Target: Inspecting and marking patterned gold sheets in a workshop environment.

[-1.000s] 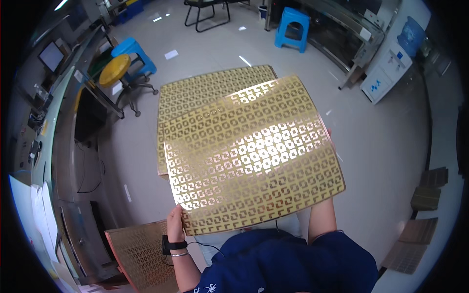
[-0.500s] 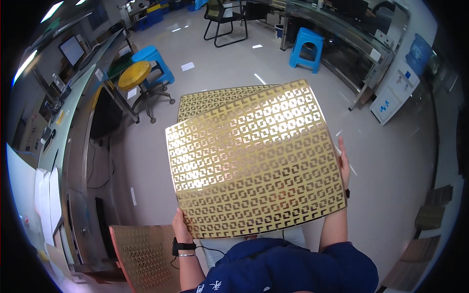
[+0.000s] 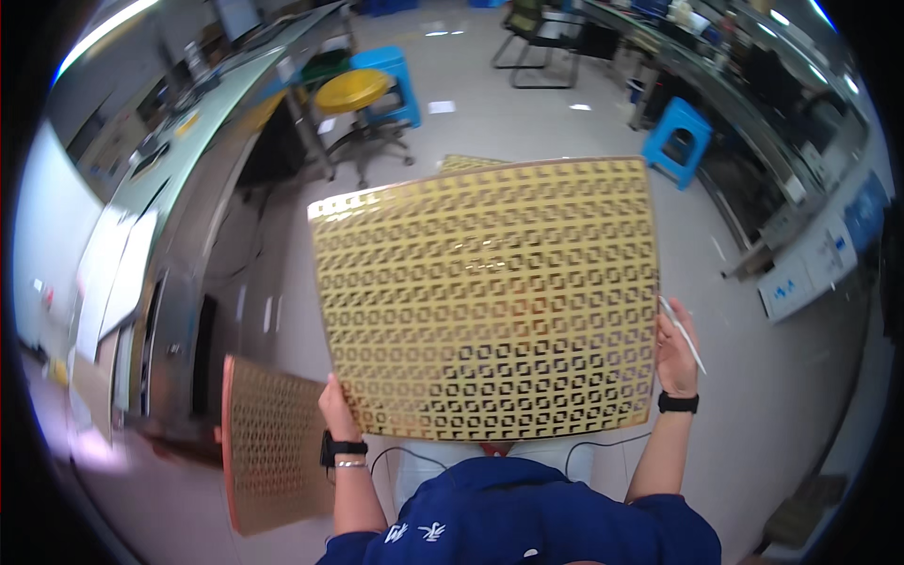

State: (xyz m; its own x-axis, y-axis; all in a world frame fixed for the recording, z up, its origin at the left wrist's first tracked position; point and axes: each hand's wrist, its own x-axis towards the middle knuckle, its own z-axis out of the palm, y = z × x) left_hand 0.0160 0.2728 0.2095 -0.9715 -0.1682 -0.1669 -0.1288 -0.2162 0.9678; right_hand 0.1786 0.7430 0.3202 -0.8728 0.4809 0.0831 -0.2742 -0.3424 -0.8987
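Observation:
A large, thin circuit board panel [image 3: 490, 301], yellow-green with rows of dark coppery hooked shapes, is held up in front of me. My left hand [image 3: 339, 409] grips its lower left edge, the fingers hidden behind it. On the right edge, my right hand [image 3: 677, 350] has its fingers against the panel, and a slim white pen-like stick [image 3: 684, 331] lies in that same hand. Another patterned panel [image 3: 471, 163] peeks out beyond the top edge. Low to the left, a stack of similar panels [image 3: 273, 443] with a reddish edge stands upright beside my left forearm.
A long bench [image 3: 202, 141] with papers runs along the left. Beyond the panel are a yellow round stool [image 3: 353, 91], a blue stool [image 3: 391, 80] and a dark chair [image 3: 539, 42]. Another blue stool [image 3: 678, 141] stands by the right-hand desk [image 3: 744, 122], near a white water dispenser [image 3: 808, 273].
The held panel has tilted, and its bright reflection has mostly gone. Less of the panel behind it shows. My right hand and the white stick are now more visible. The view has turned left.

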